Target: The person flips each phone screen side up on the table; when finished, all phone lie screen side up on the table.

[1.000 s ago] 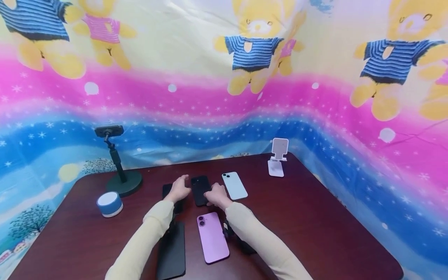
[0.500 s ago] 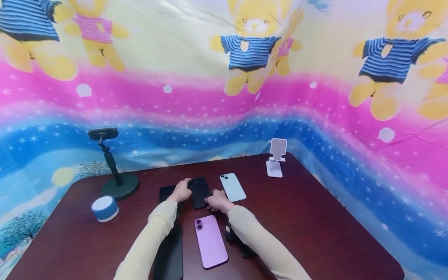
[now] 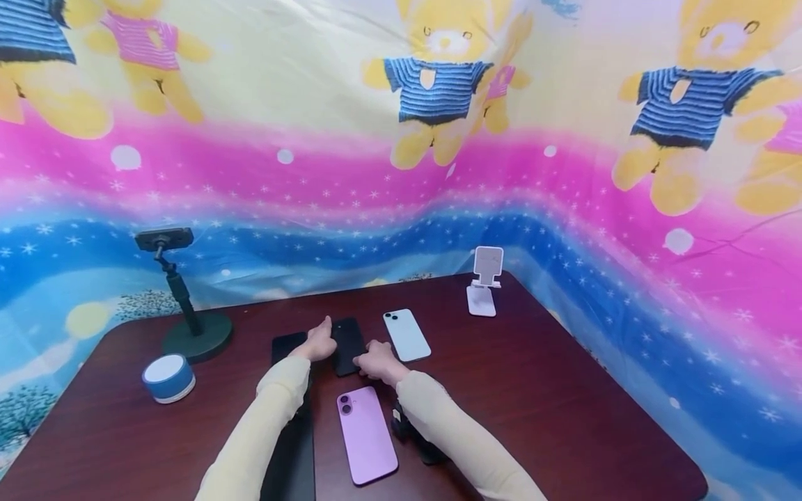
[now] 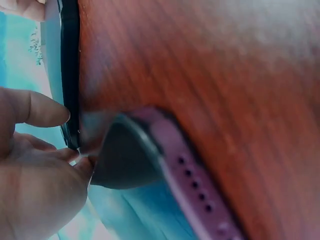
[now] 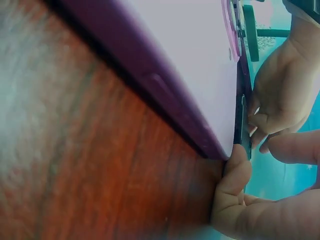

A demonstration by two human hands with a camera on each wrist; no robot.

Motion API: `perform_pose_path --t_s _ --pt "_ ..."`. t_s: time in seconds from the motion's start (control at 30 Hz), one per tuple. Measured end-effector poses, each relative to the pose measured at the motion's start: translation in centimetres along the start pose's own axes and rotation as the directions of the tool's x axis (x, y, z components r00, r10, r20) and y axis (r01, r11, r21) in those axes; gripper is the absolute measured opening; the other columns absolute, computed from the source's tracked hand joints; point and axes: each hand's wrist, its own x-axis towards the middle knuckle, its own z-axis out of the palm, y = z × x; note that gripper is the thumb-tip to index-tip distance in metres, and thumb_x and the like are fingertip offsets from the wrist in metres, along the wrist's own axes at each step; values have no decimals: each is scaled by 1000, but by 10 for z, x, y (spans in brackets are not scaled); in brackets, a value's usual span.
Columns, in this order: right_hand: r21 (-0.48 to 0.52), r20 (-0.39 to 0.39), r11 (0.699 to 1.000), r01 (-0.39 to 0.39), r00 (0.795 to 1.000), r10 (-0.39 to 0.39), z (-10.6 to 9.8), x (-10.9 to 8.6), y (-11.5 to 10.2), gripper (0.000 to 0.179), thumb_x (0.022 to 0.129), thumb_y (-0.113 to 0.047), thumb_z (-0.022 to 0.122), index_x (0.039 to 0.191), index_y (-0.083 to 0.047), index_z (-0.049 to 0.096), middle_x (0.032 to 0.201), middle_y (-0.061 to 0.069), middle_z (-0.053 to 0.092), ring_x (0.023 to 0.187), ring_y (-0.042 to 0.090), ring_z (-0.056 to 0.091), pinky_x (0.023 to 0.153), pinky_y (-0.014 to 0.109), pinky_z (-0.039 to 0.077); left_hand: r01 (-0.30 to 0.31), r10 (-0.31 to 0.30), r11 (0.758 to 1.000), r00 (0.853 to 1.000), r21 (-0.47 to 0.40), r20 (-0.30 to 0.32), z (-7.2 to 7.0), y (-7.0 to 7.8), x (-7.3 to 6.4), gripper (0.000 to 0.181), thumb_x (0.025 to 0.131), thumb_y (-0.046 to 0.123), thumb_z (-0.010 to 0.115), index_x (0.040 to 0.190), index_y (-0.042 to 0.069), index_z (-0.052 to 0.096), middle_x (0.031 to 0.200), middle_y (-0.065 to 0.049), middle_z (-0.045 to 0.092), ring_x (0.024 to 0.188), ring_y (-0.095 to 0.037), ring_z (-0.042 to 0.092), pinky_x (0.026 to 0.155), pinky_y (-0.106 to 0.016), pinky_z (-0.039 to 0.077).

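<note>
While the black phone (image 3: 348, 346) sat on the table (image 3: 551, 410) between the mint phone (image 3: 407, 335) and a dark slab (image 3: 288, 342), both hands were at its edges. Left hand (image 3: 317, 343) was on its left side, thumb and fingertips close about the edge; right hand (image 3: 379, 361) was at the near-right corner, thumb touching, index finger held off the thumb. Couldn't tell whether either one pinched. My read: step in hand was placing or squaring the phone; next move called for even contact both sides, then a small shift clear of the purple phone (image 3: 368, 438) just nearer the person. Hidden: fingertips behind the phone's edges, part of the dark slab behind the left hand. Long black panel (image 3: 298, 452) ran off the bottom of the head view; dark object (image 3: 429, 451) under the right sleeve (image 3: 464, 428) was unidentifiable. Purple phone blocked much of both wrist views, blurred up close.
</note>
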Motion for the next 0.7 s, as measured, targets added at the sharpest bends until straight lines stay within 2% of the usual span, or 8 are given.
perform_pose_path --t_s 0.13,0.27,0.37,0.43,0.57,0.7 --pt "-77 -36 997 11 999 -14 1 0 -2 36 85 -17 66 108 8 56 114 28 46 83 26 57 69 33 50 28 -29 999 999 -41 -25 -2 1 -1 64 89 2 37 144 -19 11 152 -35 13 141 -48 14 116 -55 15" --pt "-101 -53 995 9 998 -14 3 -2 -5 49 82 -25 70 113 10 55 121 29 45 100 33 51 85 43 48 62 -69 989 997 -136 -45 -5 -1 -1 69 85 2 37 147 -14 11 153 -32 14 142 -47 13 116 -56 18" --pt "-85 -60 996 2 998 -7 4 -5 -8 58 81 -32 73 116 9 53 128 29 43 105 34 50 89 47 47 85 -100 969 993 -233 -54 -7 -4 -1 76 80 3 40 149 -10 10 154 -31 15 143 -45 14 115 -56 21" --pt "-90 -68 996 -3 998 -3 4 -6 -8 60 79 -35 75 114 7 54 128 28 43 103 34 51 88 47 48 93 -117 954 991 -284 -67 -8 -6 0 78 79 2 43 150 -8 11 153 -31 19 142 -44 17 114 -54 26" --pt "-113 -86 994 4 996 -14 5 -8 -8 67 73 -41 79 113 6 53 124 27 45 100 32 51 86 47 49 63 -118 946 981 -319 -155 -7 -7 0 76 76 -2 46 147 -12 19 146 -35 31 138 -44 29 110 -51 33" --pt "-133 -84 991 1 996 -13 7 -8 -7 86 71 -46 79 127 10 45 131 29 42 111 37 50 92 49 47 15 -100 955 956 -295 -276 -3 -7 0 67 77 -7 46 142 -13 31 137 -36 41 126 -44 42 103 -50 40"
